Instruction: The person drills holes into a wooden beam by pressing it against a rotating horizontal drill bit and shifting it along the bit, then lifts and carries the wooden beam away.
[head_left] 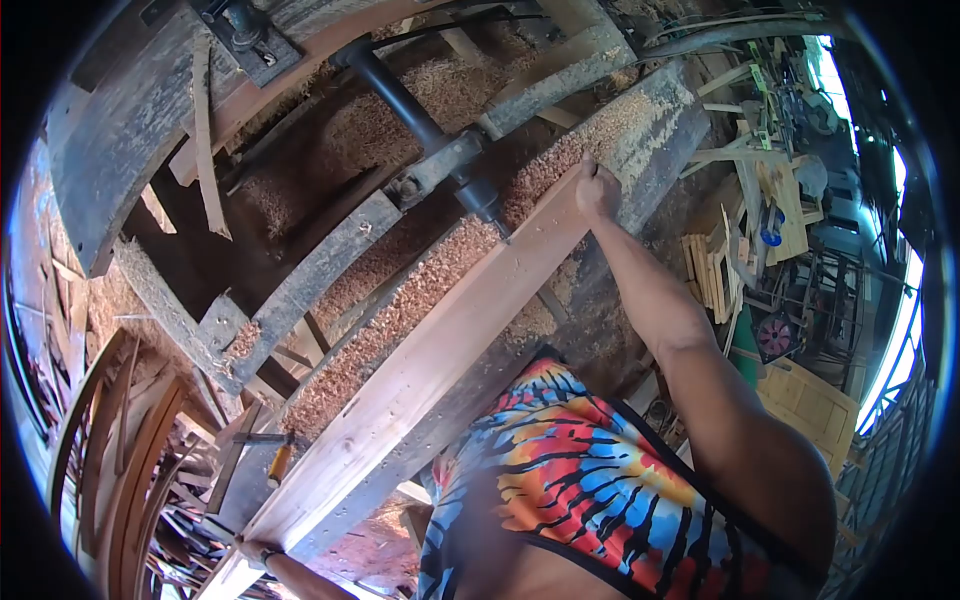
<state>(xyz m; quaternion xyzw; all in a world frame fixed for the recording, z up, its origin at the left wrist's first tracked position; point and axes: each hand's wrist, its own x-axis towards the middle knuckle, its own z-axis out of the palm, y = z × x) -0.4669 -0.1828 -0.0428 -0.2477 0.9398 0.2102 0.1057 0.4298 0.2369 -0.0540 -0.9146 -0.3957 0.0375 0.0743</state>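
A long pale wooden board (400, 385) lies diagonally on a dusty workbench (655, 150). My right hand (597, 192) grips the board's upper end, its fingers curled over the end. Near the lower end, my left hand (256, 552) is closed around the board's edge, small in view. A dark machine shaft (395, 95) ends in a chuck (480, 200), whose thin bit (503, 234) meets the board's far edge a little left of my right hand. Whether the bit is turning cannot be told.
Wood shavings (430, 275) heap along the board's far side. A tool with a yellow handle (280, 463) lies by the bench's left part. Curved wood strips (145, 470) stand at the lower left. Stacked wood pieces (708, 275) and a panel (808, 410) are at right.
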